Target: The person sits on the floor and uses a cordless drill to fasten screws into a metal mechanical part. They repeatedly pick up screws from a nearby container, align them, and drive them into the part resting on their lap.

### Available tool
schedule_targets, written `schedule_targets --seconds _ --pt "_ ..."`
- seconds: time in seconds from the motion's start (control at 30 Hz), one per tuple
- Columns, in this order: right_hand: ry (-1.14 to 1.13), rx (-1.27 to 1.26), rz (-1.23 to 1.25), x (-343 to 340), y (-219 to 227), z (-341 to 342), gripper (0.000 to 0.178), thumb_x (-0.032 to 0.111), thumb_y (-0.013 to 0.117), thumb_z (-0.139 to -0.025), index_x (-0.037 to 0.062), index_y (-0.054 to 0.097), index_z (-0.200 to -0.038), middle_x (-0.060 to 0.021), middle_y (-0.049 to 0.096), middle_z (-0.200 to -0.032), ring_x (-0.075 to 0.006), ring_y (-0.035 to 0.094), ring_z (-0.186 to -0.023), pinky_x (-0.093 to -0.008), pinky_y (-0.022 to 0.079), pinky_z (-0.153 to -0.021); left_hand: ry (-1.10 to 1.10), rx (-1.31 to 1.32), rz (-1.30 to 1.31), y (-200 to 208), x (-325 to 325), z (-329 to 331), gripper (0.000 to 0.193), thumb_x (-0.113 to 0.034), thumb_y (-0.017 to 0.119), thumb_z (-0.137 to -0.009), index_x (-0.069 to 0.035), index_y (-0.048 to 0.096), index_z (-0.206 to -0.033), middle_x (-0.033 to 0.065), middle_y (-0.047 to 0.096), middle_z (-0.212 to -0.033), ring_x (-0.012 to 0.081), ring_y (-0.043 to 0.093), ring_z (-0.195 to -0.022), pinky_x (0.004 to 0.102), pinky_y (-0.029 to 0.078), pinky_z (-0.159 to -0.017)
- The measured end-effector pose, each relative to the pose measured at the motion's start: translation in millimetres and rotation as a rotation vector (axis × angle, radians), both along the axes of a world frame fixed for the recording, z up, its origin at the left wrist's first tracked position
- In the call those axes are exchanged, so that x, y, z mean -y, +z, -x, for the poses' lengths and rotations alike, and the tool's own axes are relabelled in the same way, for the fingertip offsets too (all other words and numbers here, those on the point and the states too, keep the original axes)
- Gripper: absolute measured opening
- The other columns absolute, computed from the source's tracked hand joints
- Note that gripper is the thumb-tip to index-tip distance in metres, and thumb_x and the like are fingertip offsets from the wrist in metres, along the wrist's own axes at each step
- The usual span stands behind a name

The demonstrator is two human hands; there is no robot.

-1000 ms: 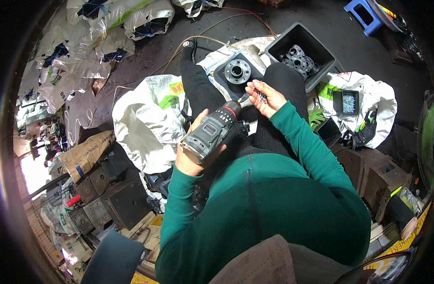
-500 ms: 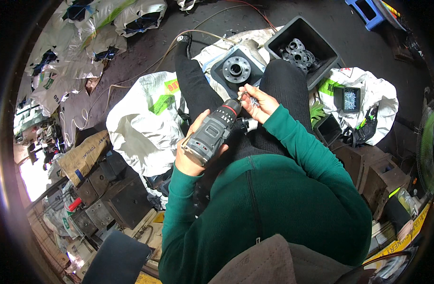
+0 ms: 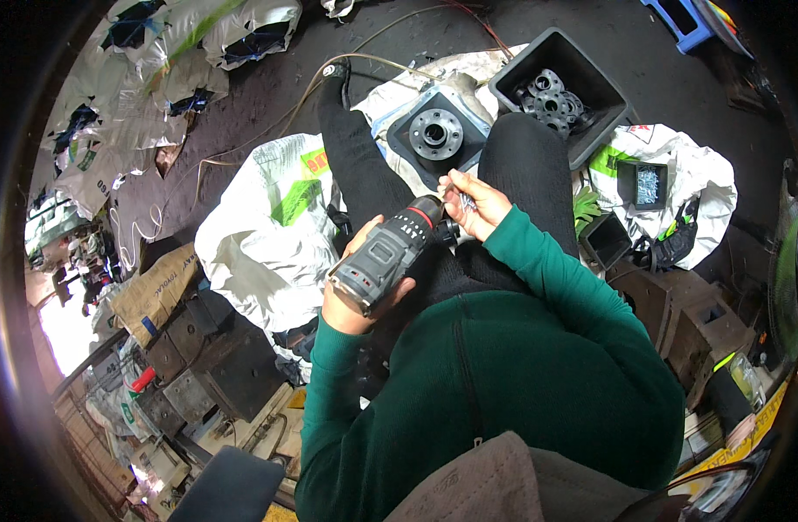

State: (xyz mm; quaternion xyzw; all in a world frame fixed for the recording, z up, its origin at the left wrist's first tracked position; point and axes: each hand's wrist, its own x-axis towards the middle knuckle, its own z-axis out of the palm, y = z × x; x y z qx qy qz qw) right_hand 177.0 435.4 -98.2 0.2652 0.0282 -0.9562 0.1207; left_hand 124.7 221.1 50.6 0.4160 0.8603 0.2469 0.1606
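My left hand point(image 3: 343, 311) is wrapped around the body of the grey drill point(image 3: 379, 257), which lies above my lap with its nose point(image 3: 427, 207) pointing away from me toward my right hand point(image 3: 477, 207). The right thumb and fingers are drawn together at that nose, clamped on a few small silvery screws point(image 3: 467, 203); whether the fingertips touch the drill's tip I cannot tell.

Handling: I judge the drill heavy and rigid, its weight toward the rear. Hold it around the body or handle; keep fingers off the turning nose. The screws should be light, hard and easily dropped; pinch them by their ends, one at a time.

The round metal flange point(image 3: 436, 134) rests on the dark square pad point(image 3: 471, 141) beyond both hands, untouched. Expect it to be heavy, stiff and slippery if oiled; grasp the outer rim.
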Motion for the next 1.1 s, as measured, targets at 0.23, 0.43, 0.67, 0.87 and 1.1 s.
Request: schedule_targets --seconds 0.23,0.43,0.67,0.87,1.1 --pt "0.004 0.025 0.062 1.0 -8.7 -2.0 0.013 0.017 0.055 -0.09 0.0045 0.056 -0.094 -0.0056 0.062 -0.091 -0.0118 0.063 -0.08 -0.0257 0.057 -0.063 0.047 0.079 -0.007 0.1 -1.2 5.0 0.058 -0.017 0.079 -0.062 -0.006 0.054 -0.113 0.0139 0.046 -0.13 0.027 0.054 -0.109 0.0344 0.046 -0.089" --pt "-0.009 0.075 0.023 4.2 -7.7 2.7 0.014 0.018 0.057 -0.089 0.0046 0.056 -0.093 -0.0049 0.062 -0.088 -0.0113 0.061 -0.077 -0.0253 0.057 -0.063 0.046 0.105 0.02 1.0 -3.5 10.7 0.057 -0.016 0.078 -0.063 -0.006 0.055 -0.113 0.0146 0.047 -0.129 0.028 0.054 -0.109 0.0344 0.045 -0.09" --pt "0.043 0.113 -0.014 3.4 -7.6 4.9 0.013 0.018 0.059 -0.088 0.0056 0.054 -0.091 -0.0047 0.062 -0.086 -0.0113 0.061 -0.076 -0.0249 0.057 -0.062 0.02 0.071 0.104 12.8 -10.5 15.5 0.055 -0.02 0.08 -0.062 -0.008 0.057 -0.111 0.0097 0.049 -0.128 0.0232 0.062 -0.097 0.0328 0.053 -0.079" --pt "0.007 0.129 -0.149 6.3 3.3 9.5 0.015 0.021 0.059 -0.088 0.0058 0.056 -0.087 -0.004 0.061 -0.081 -0.0103 0.061 -0.07 -0.0222 0.054 -0.057 0.036 0.031 0.122 20.0 -15.2 10.4 0.056 -0.025 0.08 -0.063 -0.009 0.057 -0.111 0.0086 0.049 -0.128 0.0228 0.063 -0.094 0.032 0.054 -0.077" --pt "-0.025 0.113 -0.157 -1.5 7.9 13.7 0.013 0.018 0.058 -0.089 0.0058 0.053 -0.092 -0.0052 0.062 -0.087 -0.01 0.061 -0.075 -0.0226 0.056 -0.062 -0.092 -0.072 0.11 7.5 -16.4 29.1 0.06 -0.023 0.079 -0.062 -0.007 0.054 -0.114 0.0095 0.048 -0.129 0.0216 0.059 -0.1 0.0319 0.05 -0.083"
